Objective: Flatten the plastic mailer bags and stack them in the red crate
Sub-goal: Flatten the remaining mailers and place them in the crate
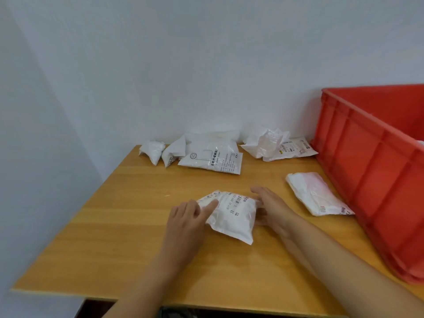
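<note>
The white, crinkled plastic mailer bag (pixel 231 214) left of the red plastic crate (pixel 376 171) is flanked by the left hand (pixel 183 223) and right hand (pixel 270 207) with relaxed fingers, nothing gripped; it is judged light, limp and slippery, best pressed flat and lifted by opposite edges.

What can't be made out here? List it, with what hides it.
- Inside of the red crate: head view, cut off by the right edge and screened by its own near wall; any stacked bags can't be counted.
- Right hand fingers: partly behind the bag, so their hold is unclear.
- Print on the far bags: too small and blurred to read.
- Under the table: hidden by its top.
</note>
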`<state>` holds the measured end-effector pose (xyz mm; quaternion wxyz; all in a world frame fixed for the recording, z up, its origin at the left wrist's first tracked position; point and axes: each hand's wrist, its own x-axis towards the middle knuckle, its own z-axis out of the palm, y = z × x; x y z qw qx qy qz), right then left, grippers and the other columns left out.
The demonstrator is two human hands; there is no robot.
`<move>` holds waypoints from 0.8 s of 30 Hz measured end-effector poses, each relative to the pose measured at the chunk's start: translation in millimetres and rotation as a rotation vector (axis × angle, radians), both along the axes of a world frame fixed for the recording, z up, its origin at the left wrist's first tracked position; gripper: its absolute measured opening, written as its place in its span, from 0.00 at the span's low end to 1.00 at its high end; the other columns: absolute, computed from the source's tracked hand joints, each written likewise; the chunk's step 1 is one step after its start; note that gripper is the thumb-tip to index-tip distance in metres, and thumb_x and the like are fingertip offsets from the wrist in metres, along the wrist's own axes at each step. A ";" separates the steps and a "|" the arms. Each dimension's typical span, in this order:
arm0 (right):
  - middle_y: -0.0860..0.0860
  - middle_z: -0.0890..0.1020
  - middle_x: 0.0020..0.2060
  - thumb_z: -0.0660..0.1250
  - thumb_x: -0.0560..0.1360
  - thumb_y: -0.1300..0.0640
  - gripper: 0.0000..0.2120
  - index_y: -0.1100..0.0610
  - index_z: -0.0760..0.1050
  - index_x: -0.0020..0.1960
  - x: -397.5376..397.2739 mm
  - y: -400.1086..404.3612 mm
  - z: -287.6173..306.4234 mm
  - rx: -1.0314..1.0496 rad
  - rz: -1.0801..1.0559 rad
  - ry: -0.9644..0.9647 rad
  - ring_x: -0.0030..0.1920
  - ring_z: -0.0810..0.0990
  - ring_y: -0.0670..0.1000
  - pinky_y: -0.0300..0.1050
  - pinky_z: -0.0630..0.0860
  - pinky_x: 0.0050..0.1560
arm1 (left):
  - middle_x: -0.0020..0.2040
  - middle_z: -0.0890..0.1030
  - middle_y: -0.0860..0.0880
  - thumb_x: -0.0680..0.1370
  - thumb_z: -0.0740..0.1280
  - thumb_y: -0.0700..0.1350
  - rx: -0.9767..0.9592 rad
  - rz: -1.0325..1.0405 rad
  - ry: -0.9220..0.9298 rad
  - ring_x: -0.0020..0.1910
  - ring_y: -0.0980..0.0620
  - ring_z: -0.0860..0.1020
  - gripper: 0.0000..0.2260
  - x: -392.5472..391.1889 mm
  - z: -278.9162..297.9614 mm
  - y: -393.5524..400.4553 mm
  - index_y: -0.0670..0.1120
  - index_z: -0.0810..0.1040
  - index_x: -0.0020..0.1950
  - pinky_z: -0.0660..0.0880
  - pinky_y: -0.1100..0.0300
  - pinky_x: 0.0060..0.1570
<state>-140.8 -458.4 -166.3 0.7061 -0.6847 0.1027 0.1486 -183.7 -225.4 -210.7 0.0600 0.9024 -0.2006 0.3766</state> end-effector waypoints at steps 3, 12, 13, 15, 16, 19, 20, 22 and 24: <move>0.51 0.78 0.57 0.70 0.77 0.49 0.19 0.52 0.71 0.65 2.3 -8.0 -3.6 -0.209 0.074 -0.100 0.55 0.79 0.50 0.49 0.77 0.56 | 0.43 0.72 0.52 0.69 0.62 0.38 0.071 -0.073 0.151 0.41 0.51 0.71 0.29 -12.0 -7.6 -5.1 0.53 0.69 0.70 0.70 0.57 0.43; 0.44 0.79 0.55 0.71 0.76 0.45 0.18 0.47 0.73 0.63 -8.0 -12.7 -8.0 -0.688 0.299 -0.373 0.53 0.78 0.45 0.43 0.75 0.53 | 0.65 0.69 0.57 0.78 0.54 0.55 -0.397 -0.132 0.619 0.64 0.59 0.65 0.19 -10.9 27.4 -19.9 0.51 0.74 0.65 0.62 0.62 0.60; 0.45 0.79 0.58 0.70 0.76 0.44 0.21 0.47 0.71 0.66 -9.4 -12.5 -7.6 -0.736 0.326 -0.395 0.56 0.77 0.46 0.44 0.74 0.55 | 0.64 0.71 0.57 0.81 0.56 0.56 -0.423 -0.111 0.645 0.63 0.58 0.68 0.18 -6.8 29.3 -23.4 0.53 0.71 0.68 0.65 0.62 0.58; 0.48 0.74 0.65 0.67 0.77 0.41 0.27 0.44 0.65 0.73 -10.9 -11.7 -7.4 -0.883 0.377 -0.428 0.65 0.72 0.51 0.48 0.70 0.63 | 0.58 0.73 0.56 0.83 0.57 0.56 -0.349 -0.071 0.655 0.59 0.57 0.70 0.19 0.2 32.3 -29.6 0.58 0.66 0.74 0.68 0.61 0.54; 0.48 0.71 0.68 0.64 0.78 0.39 0.28 0.42 0.62 0.75 -12.1 -12.3 -6.9 -0.998 0.387 -0.442 0.69 0.68 0.53 0.50 0.66 0.67 | 0.54 0.72 0.55 0.83 0.56 0.57 -0.272 -0.054 0.665 0.56 0.56 0.70 0.19 2.9 32.4 -32.4 0.60 0.65 0.75 0.70 0.60 0.52; 0.48 0.62 0.75 0.59 0.81 0.44 0.26 0.41 0.57 0.78 -15.2 -12.4 -0.5 -1.243 0.389 -0.577 0.77 0.53 0.54 0.54 0.53 0.75 | 0.50 0.68 0.53 0.82 0.56 0.59 -0.108 -0.033 0.707 0.52 0.54 0.69 0.19 11.2 32.3 -38.2 0.59 0.70 0.72 0.72 0.56 0.52; 0.48 0.59 0.78 0.58 0.82 0.46 0.26 0.43 0.57 0.78 -16.5 -11.0 1.7 -1.248 0.428 -0.638 0.79 0.48 0.53 0.54 0.47 0.77 | 0.50 0.69 0.52 0.81 0.55 0.60 -0.085 -0.064 0.667 0.52 0.53 0.69 0.20 13.4 31.6 -40.0 0.56 0.73 0.70 0.73 0.54 0.53; 0.48 0.52 0.80 0.56 0.83 0.47 0.28 0.50 0.54 0.80 -19.0 -4.9 3.1 -1.205 0.577 -0.719 0.80 0.42 0.50 0.51 0.40 0.78 | 0.54 0.74 0.49 0.79 0.53 0.58 -0.019 -0.166 0.582 0.55 0.50 0.71 0.23 17.0 29.1 -43.0 0.49 0.77 0.64 0.73 0.50 0.57; 0.49 0.48 0.81 0.54 0.83 0.45 0.32 0.54 0.48 0.81 -21.3 1.6 -1.3 -1.157 0.697 -0.724 0.80 0.41 0.46 0.47 0.37 0.78 | 0.65 0.75 0.46 0.80 0.54 0.54 0.011 -0.261 0.581 0.65 0.47 0.71 0.21 20.5 24.2 -44.8 0.44 0.76 0.64 0.69 0.47 0.67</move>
